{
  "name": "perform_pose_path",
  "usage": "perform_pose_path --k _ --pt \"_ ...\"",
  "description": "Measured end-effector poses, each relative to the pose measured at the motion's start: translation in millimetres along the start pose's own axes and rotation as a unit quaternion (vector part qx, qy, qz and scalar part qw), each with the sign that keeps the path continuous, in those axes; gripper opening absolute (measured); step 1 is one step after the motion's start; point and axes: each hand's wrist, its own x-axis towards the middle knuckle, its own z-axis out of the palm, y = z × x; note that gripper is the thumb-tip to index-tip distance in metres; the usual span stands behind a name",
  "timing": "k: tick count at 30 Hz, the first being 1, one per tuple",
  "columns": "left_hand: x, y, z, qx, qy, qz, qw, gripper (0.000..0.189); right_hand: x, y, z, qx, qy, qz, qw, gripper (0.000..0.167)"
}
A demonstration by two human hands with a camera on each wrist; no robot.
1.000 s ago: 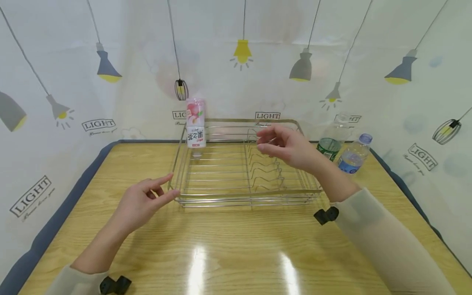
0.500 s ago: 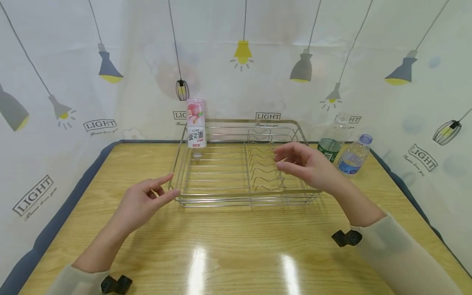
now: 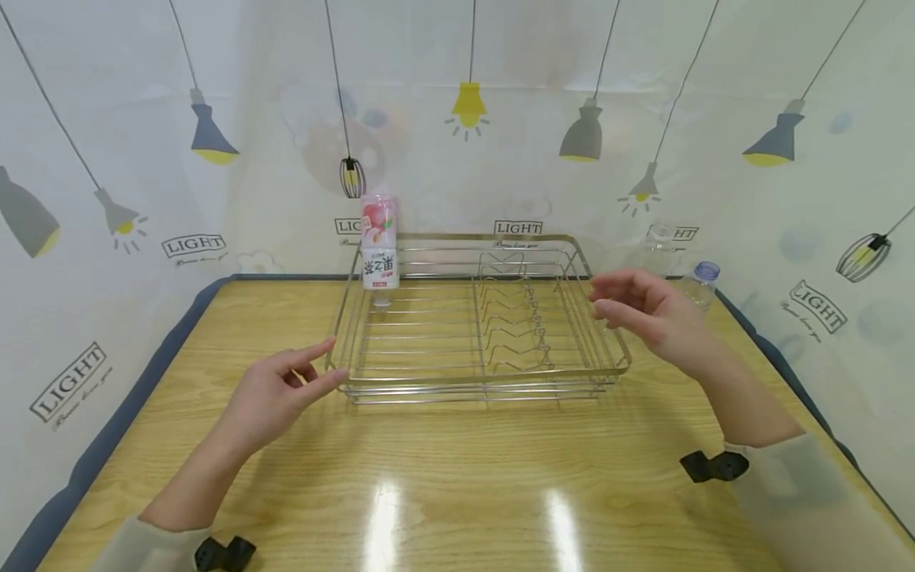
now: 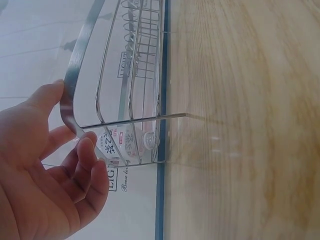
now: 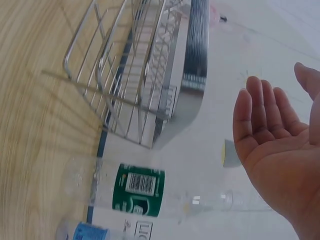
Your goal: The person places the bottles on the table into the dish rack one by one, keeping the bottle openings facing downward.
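A wire dish rack (image 3: 486, 379) with a flat metal rim stands on the wooden table. My left hand (image 3: 275, 389) holds its front left corner, thumb and index finger at the rim; the left wrist view shows the other fingers curled beside the rim (image 4: 75, 65). Upside down in the rack's back left part leans a pink and white drink bottle (image 3: 379, 246), neck down. My right hand (image 3: 654, 318) hovers over the rack's right end with nothing in it, its fingers loosely bent in the right wrist view.
Behind my right hand stand a clear bottle (image 3: 661, 246) with a green label (image 5: 137, 190) and a smaller one with a blue cap (image 3: 706, 272). My hand partly hides both in the head view. A lamp-printed cloth (image 3: 286, 119) hangs around the table (image 3: 457, 477).
My right hand has moved right, from above the rack's wire dividers to its right end, and now covers part of the bottles. The left hand, rack and pink bottle have stayed in place.
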Motion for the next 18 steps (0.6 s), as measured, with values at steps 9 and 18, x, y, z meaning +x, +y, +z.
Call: perform_pose_path --k 9,18 --pt "0.2 0.2 -0.4 -0.001 -0.001 -0.004 1.0000 0.063 -9.9 17.9 -33.0 -0.006 0.060 0.021 0.9979 0.033" --pt "0.0 0.7 -0.8 -0.005 0.001 -0.005 1.0000 0.062 -16.1 43.4 -64.8 0.107 0.157 0.001 0.9819 0.028"
